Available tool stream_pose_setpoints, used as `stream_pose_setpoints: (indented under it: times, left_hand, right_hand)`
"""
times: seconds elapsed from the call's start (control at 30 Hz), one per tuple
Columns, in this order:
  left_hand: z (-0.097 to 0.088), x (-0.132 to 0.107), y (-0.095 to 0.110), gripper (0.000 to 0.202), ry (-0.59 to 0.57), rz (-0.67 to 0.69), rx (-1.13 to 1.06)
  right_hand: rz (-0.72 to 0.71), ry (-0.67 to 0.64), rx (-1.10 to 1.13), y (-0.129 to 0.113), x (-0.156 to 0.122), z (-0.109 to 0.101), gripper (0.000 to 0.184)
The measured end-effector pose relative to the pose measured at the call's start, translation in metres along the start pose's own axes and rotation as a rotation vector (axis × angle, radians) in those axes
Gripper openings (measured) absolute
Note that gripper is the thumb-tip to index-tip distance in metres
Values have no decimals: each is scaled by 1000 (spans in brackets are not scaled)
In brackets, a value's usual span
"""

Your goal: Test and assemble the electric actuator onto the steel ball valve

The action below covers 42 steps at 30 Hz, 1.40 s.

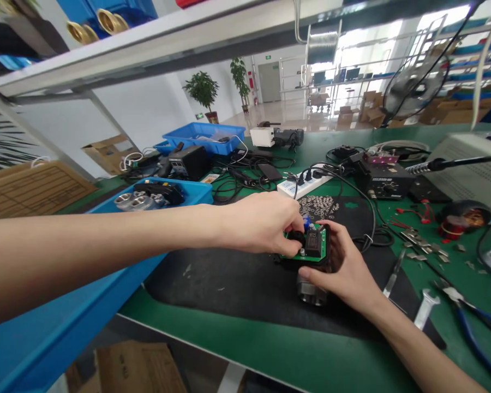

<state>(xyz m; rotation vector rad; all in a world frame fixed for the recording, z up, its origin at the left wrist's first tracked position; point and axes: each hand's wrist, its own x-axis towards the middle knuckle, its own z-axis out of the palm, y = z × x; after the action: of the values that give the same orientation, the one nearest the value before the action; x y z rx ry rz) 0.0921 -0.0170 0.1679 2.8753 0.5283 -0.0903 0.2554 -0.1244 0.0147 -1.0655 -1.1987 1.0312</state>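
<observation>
A black housing with a green circuit board (321,244) in it and a threaded metal fitting (312,291) below sits over the black mat (237,295). Wrapped round its right side is my right hand (346,262), thumb low at the front. My left hand (259,224) reaches over the board from the left, thumb and fingers closed on a small black part (296,238) whose kind I cannot make out. A black block and blue components stand on the board beside those fingertips.
Left stands a blue bin (196,191) with metal fittings. Many small metal pieces (317,207) lie behind the housing, near a white power strip (305,183). At right are a wrench (426,308), pliers (460,305) and a soldering station (387,180). A shelf (167,49) hangs overhead.
</observation>
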Motion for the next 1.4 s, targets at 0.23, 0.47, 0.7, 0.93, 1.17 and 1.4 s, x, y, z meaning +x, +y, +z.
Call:
stream_pose_setpoints:
  times: [0.23,0.47,0.7,0.93,1.17,1.4]
  left_hand:
    - [-3,7,12,13,14,103,136]
    - [-3,9,13,15,-2,121,136]
    - [-8,15,13,18,-92,90,51]
    - [-28,45,7,23,-204,64,-59]
    - [-33,67,3,21,-239,59,-74]
    - [-35,72,3,21,-263,32,-80]
  right_hand:
    - [-38,4,24,0,-5,-9,84]
    - [-53,-10,10,1,-4,-12,83]
    - [-54,-8,52,-1,-3,-12,82]
    - [5,97,218,-1,10,-21,75]
    - [20,101,251,3,14,-27,75]
    - [20,99,282,4,15,-28,74]
